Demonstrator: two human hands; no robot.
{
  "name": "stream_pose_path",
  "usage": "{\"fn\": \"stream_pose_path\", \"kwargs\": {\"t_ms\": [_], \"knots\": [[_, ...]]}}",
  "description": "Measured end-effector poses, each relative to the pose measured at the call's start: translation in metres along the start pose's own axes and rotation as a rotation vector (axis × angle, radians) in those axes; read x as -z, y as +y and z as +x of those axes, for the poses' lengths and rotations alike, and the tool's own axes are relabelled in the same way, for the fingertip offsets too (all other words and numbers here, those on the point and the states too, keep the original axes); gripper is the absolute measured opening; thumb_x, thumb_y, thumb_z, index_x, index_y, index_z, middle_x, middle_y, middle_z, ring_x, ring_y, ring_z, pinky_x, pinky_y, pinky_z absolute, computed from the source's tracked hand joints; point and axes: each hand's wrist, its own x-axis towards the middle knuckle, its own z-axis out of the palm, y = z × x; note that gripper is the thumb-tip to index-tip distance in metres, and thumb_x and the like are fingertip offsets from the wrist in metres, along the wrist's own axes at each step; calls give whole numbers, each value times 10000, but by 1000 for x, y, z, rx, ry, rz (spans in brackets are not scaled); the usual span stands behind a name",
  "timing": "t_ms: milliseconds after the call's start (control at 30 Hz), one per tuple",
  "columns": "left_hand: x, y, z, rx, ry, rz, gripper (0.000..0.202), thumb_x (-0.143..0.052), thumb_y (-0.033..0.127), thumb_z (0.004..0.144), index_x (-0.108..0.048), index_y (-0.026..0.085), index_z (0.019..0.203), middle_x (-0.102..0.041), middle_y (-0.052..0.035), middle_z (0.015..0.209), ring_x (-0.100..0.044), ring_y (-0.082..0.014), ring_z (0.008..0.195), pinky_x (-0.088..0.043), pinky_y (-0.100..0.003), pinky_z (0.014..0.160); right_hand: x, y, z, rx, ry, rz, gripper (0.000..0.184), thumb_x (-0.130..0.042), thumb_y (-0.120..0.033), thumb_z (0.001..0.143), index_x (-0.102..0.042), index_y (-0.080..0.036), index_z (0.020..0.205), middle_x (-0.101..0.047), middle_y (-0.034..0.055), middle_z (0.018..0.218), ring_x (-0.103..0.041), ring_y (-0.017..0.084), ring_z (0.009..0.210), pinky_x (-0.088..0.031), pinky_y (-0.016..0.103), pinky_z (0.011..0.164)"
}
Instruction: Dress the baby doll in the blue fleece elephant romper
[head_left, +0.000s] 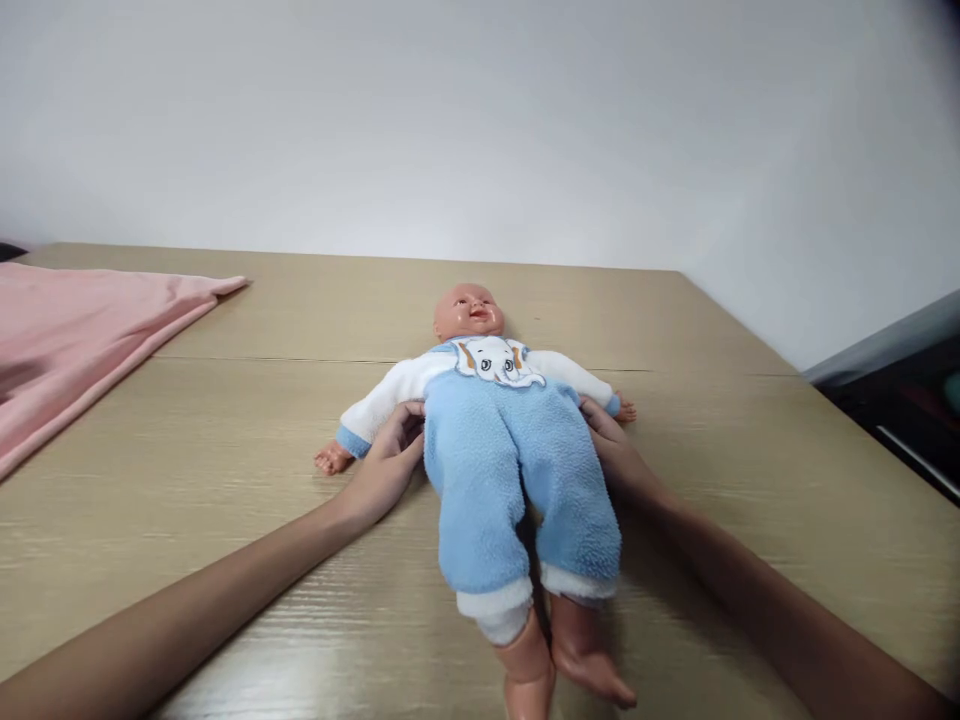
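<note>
As one bald doll (510, 440) in one fleecy, blue-and-white elephant outfit (478, 500) lies face-up on the surface (247, 430), two hands (391, 437) (615, 442) curl against its sides, grip unclear from here, one pink cloth (90, 330) apart.

Texts, labels, brands, numbers and signs: we can read none.
</note>
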Motion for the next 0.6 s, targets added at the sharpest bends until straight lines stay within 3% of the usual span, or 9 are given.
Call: {"fn": "stream_pose_path", "kwargs": {"t_ms": [167, 333, 400, 467, 533, 600], "knots": [[2, -8, 3, 30, 50, -102, 378, -653, 562, 1005, -575, 229, 1165, -746, -90, 1273, -692, -281, 1178, -544, -452, 1047, 3, 3, 7, 124, 50, -233, 390, -719, -629, 949, -653, -258, 1049, -802, 78, 1057, -745, 280, 934, -595, 408, 839], [4, -13, 9, 2, 34, -81, 355, -641, 537, 1005, -506, 241, 1149, -686, -62, 1198, -664, -235, 1116, -547, -407, 992, 19, 3, 12, 235, 266, -661, 323, -652, -565, 1009, -630, -245, 1048, -711, 49, 855, -668, 262, 748, -549, 417, 772], [6, -10, 9, -84, 45, 7, 340, -668, 480, 980, -465, 250, 1126, -626, -43, 1155, -637, -211, 1060, -541, -384, 970, 28, 1, 12, 343, 372, -831, 330, -633, -545, 1032, -637, -224, 1110, -725, 103, 964, -681, 311, 881, -552, 474, 888], [9, -5, 7, -146, 59, 149, 317, -656, 440, 985, -451, 253, 1137, -595, -35, 1139, -617, -206, 1031, -532, -376, 956, 38, 1, 14, 469, 440, -983, 388, -625, -522, 1046, -643, -192, 1249, -725, 194, 1226, -662, 385, 1154, -506, 552, 1063], [11, 0, 4, -175, 65, 312, 243, -593, 407, 1027, -466, 248, 1160, -613, -48, 1152, -610, -225, 1047, -514, -398, 971, 51, 4, 17, 532, 430, -1092, 511, -637, -520, 1043, -608, -179, 1422, -649, 237, 1478, -568, 440, 1387, -427, 610, 1182], [13, 1, 2, -215, 85, 453, 146, -521, 340, 1060, -490, 238, 1161, -637, -65, 1162, -607, -249, 1078, -488, -437, 1008, 65, 12, 22, 531, 373, -1101, 638, -673, -541, 1016, -560, -175, 1527, -613, 239, 1562, -541, 454, 1448, -411, 624, 1211]]}}
